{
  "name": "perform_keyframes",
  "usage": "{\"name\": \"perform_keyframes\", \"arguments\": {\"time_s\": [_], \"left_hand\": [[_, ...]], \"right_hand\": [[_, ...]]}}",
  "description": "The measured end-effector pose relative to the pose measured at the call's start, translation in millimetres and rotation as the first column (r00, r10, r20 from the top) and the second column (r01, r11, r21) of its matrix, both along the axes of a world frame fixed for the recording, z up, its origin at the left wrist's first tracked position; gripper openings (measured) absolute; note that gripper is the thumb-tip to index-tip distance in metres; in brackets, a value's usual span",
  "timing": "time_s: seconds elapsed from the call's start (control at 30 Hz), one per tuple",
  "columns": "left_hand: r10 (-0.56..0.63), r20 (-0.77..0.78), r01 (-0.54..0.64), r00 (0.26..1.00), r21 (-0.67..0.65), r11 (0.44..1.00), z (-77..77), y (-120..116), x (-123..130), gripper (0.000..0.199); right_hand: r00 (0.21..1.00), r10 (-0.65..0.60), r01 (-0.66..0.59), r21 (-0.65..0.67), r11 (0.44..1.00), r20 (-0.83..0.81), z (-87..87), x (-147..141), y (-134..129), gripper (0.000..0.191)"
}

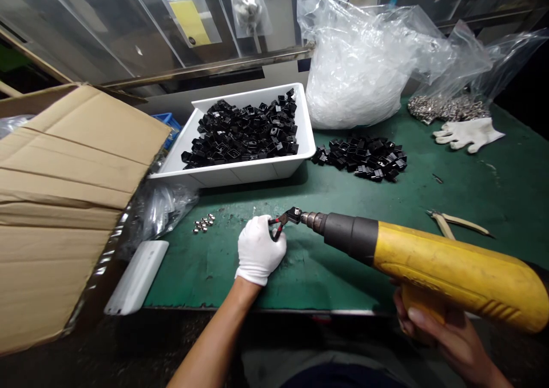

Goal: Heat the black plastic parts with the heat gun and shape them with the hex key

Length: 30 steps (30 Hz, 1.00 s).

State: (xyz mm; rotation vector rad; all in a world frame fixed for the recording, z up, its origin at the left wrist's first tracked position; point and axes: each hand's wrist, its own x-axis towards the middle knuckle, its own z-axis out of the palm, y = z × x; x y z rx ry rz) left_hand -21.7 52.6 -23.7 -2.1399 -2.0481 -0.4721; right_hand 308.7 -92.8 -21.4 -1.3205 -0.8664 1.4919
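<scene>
White-gloved left hand (259, 250) is closed on a small black part (279, 226), held at the nozzle of a yellow power tool (454, 268), which is gripped by the bare right hand (433, 325). Black parts are heaped in a white tray (231, 176), with a smaller pile (362, 158) on the green mat (429, 205); which are finished cannot be told.

Green workbench (343, 273); white tray (240, 173); black fittings (360, 158); pliers (458, 223)
</scene>
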Motion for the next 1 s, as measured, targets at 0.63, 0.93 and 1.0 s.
{"name": "perform_keyframes", "arguments": {"time_s": [0.63,0.93,1.0], "left_hand": [[0.177,-0.206,-0.170,0.962,0.052,0.984,5.9,-5,8,0.042],[0.379,-0.157,-0.391,0.912,-0.050,0.919,34.1,-24,14,0.039],[0.389,-0.156,-0.409,0.908,-0.123,0.904,40.8,-25,13,0.039]], "right_hand": [[1.000,0.003,-0.003,0.014,1.000,0.022,-4.4,0,-1,0.028],[0.998,0.016,-0.016,0.007,1.000,0.060,-3.7,-2,-1,0.031],[0.998,0.019,-0.020,0.017,1.000,0.056,-3.8,-1,-1,0.031]]}}
